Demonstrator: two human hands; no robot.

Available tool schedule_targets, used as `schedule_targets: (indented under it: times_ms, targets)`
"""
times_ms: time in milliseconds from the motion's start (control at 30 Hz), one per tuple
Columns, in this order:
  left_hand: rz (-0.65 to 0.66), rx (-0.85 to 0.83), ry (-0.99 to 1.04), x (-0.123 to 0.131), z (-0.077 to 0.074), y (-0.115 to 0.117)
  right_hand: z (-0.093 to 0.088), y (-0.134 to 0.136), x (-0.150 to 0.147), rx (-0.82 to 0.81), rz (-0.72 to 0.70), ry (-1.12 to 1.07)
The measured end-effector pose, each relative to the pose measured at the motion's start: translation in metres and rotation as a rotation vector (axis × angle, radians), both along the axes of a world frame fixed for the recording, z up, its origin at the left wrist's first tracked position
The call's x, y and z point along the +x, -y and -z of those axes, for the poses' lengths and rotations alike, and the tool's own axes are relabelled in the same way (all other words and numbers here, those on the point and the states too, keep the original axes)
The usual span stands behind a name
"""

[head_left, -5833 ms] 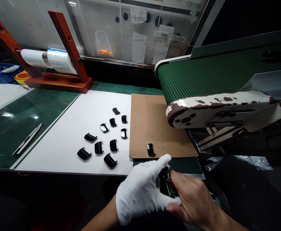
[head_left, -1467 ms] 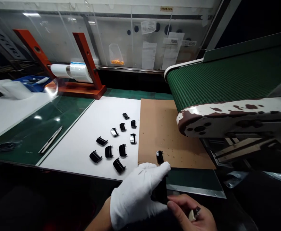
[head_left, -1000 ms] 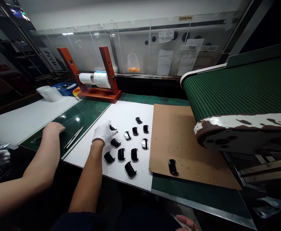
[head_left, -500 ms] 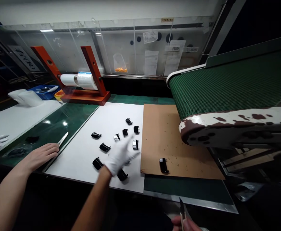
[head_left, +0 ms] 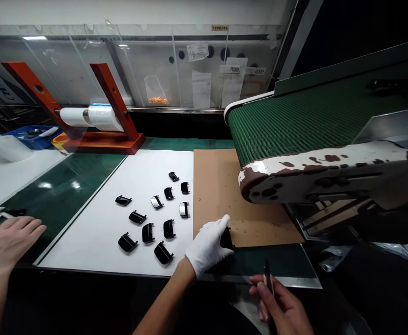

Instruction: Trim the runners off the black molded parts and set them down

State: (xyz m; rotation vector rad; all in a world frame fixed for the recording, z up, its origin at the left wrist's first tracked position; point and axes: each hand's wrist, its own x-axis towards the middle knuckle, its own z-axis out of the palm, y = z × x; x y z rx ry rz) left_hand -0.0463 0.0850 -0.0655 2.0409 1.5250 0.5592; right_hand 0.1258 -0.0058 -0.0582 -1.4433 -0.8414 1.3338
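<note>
My left hand (head_left: 209,244), in a white glove, reaches over the front left corner of a brown cardboard sheet (head_left: 213,186). Its fingers and thumb close around a glossy black plastic part (head_left: 227,238), which they partly hide. Bare and low at the front edge, my right hand (head_left: 282,302) grips a slim knife (head_left: 267,274), its dark blade pointing up and away. Left of the cardboard, a white sheet (head_left: 95,223) carries several similar black parts, among them one (head_left: 162,252) close to my left wrist.
A co-worker's bare hand (head_left: 15,237) rests at the far left. Behind the white sheet stands an orange stand (head_left: 102,142) with film rolls (head_left: 104,116). A green conveyor belt (head_left: 295,121) overhangs the cardboard on the right. Small curled shavings lie on the cardboard.
My left hand has moved right from the white sheet to the black part on the cardboard. My right hand with the knife has come further into view. The co-worker's hand has shifted left.
</note>
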Motion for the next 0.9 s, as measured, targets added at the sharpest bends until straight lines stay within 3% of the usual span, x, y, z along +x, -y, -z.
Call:
schedule_targets:
  times_ms: [167,367,467,633,900]
  targets:
    - [0.034,0.052,0.168,-0.002,-0.029,0.034,-0.021,-0.013,0.002,0.119,0.051,0.202]
    - [0.088,0.209,0.369,-0.003,-0.055,0.058,-0.044,-0.009,-0.006,0.426,-0.033,0.322]
    - [0.053,0.247,0.445,0.002,-0.059,0.063,-0.045,-0.008,-0.004,0.576,0.0,0.303]
    - [0.006,0.174,0.617,0.01,-0.06,0.068,-0.033,-0.006,0.004,0.712,-0.048,0.225]
    - [0.025,0.145,0.804,0.014,-0.06,0.07,-0.02,-0.002,0.004,0.614,-0.063,-0.113]
